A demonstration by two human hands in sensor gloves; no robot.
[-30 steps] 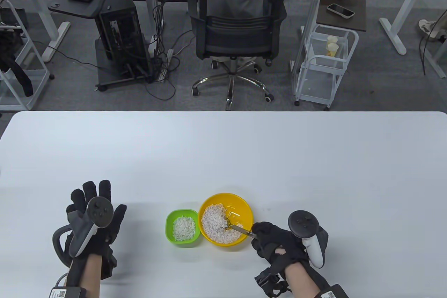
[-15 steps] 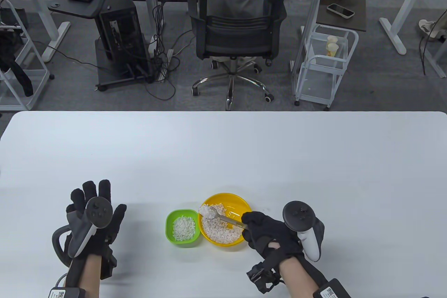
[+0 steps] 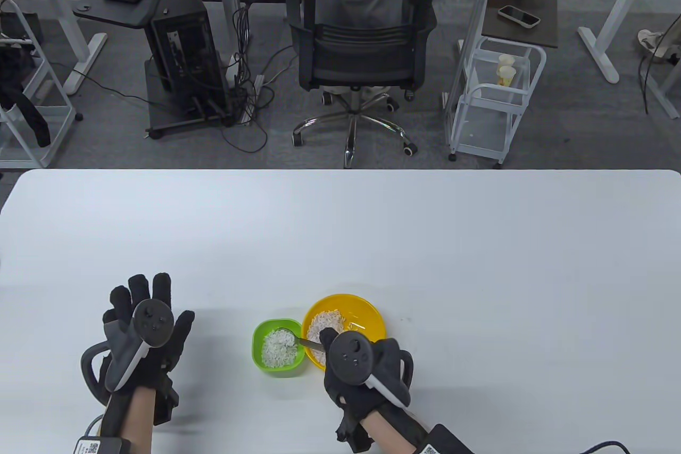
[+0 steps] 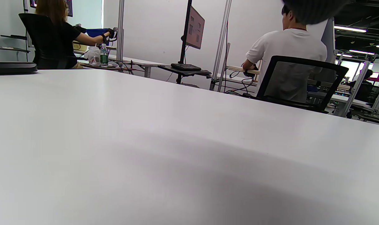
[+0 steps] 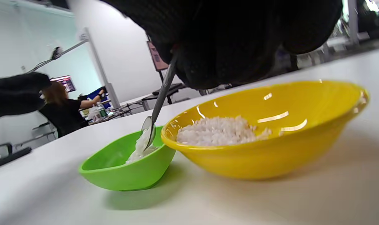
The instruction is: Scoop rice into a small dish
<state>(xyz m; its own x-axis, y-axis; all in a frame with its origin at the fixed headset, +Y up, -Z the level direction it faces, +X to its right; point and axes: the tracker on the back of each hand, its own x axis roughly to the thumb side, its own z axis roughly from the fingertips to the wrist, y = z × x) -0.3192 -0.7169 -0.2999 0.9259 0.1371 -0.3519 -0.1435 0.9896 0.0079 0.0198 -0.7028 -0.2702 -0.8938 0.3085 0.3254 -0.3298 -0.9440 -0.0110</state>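
Green dish (image 3: 278, 344) and yellow bowl (image 3: 367, 310) touch, leaving no gap; bare table (image 3: 340, 230) lies beyond.

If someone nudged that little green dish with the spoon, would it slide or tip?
The green dish looks like thin plastic with a small load of rice, so probably light and likely to slide on the smooth table. Its low, wide shape suggests tipping is unlikely. The spoon looks like stiff metal.

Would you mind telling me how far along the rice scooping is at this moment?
Done: the green dish already holds a mound of rice. In hand: the right hand holds the spoon, tipped over the green dish with rice sliding off its bowl. The left hand rests on the table, holding nothing. Left: the yellow bowl still holds plenty of rice, so more scoops could follow.
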